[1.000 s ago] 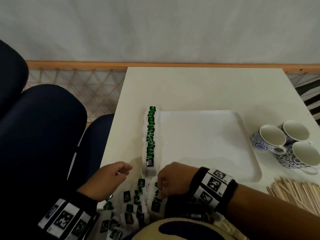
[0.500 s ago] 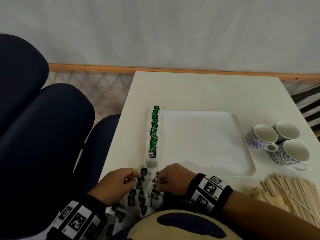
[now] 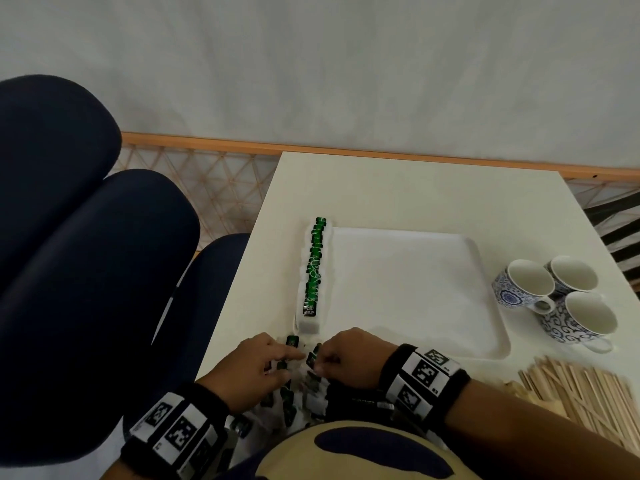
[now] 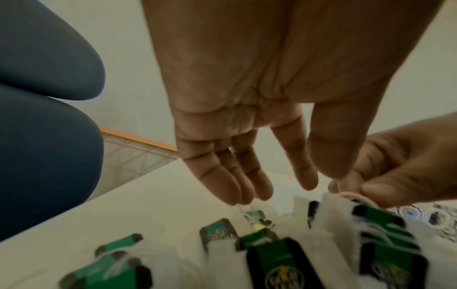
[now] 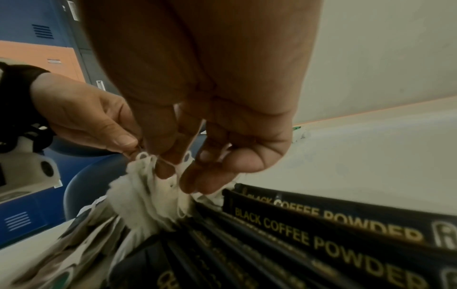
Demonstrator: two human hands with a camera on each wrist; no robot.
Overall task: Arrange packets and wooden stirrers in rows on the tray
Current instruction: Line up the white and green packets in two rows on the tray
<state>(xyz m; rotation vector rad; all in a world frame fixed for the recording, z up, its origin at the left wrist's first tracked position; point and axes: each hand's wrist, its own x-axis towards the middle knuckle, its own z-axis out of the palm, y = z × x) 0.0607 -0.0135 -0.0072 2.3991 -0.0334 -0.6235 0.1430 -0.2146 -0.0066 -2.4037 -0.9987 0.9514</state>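
office break area | white table (image 3: 415,188) | padded blue chairs (image 3: 86,271) | blue lockers (image 5: 37,29) | teacups (image 3: 554,292)

A pale wall (image 3: 346,64) rises behind the white table (image 3: 398,188), beside dark blue chairs (image 3: 86,254).

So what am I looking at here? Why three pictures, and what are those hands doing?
No machine here: a person wears three cameras. The big picture comes from the head, looking down at a white table. The other two come from the wrists, looking along each hand.

On the table lies a white tray with one row of green-tagged tea bags along its left edge. Three blue-patterned cups and a pile of wooden stirrers sit to the right. Loose tea bags and black coffee packets lie nearest the person.

The right hand pinches white tea bags by their strings. The left hand reaches in with straight fingers; whether it grips a string is unclear.
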